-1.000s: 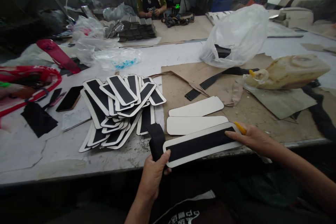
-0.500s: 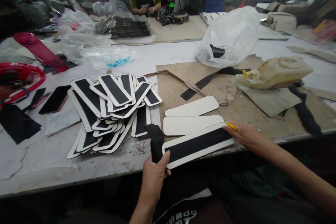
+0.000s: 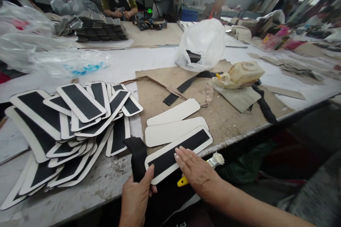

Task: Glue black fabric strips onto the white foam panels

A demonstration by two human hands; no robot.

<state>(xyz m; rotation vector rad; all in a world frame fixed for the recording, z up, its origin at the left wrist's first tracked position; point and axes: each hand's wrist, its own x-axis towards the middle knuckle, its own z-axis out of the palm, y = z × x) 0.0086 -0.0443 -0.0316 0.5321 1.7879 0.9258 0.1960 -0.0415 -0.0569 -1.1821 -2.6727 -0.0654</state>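
Note:
My left hand [image 3: 137, 193] is closed on the near left end of a white panel with a black strip [image 3: 162, 159] along its middle, thumb on top. A black fabric band [image 3: 137, 158] comes up beside that thumb. Fingers of my right hand [image 3: 198, 172] lie together on the strip near the panel's middle. The same hand keeps hold of a brush [image 3: 183, 181], whose yellow handle shows below the fingers and whose pale, clotted bristles stick out beyond the hand. Two plain white panels [image 3: 176, 131] lie just behind, the nearer one partly covered.
At left, several strip-backed panels [image 3: 82, 103] form a loose pile. A yellowed plastic container [image 3: 245, 72] lies on its side on the brown board [image 3: 223, 120]. Behind are a clear plastic bag [image 3: 202, 42], stacked grey pieces [image 3: 98, 28] and a co-worker [image 3: 117, 0]. The table edge [image 3: 239, 138] runs close by.
My right hand has moved from the panel's far right end to its middle, now flat on the strip, with the brush turned so its bristles show. The camera view has swung right.

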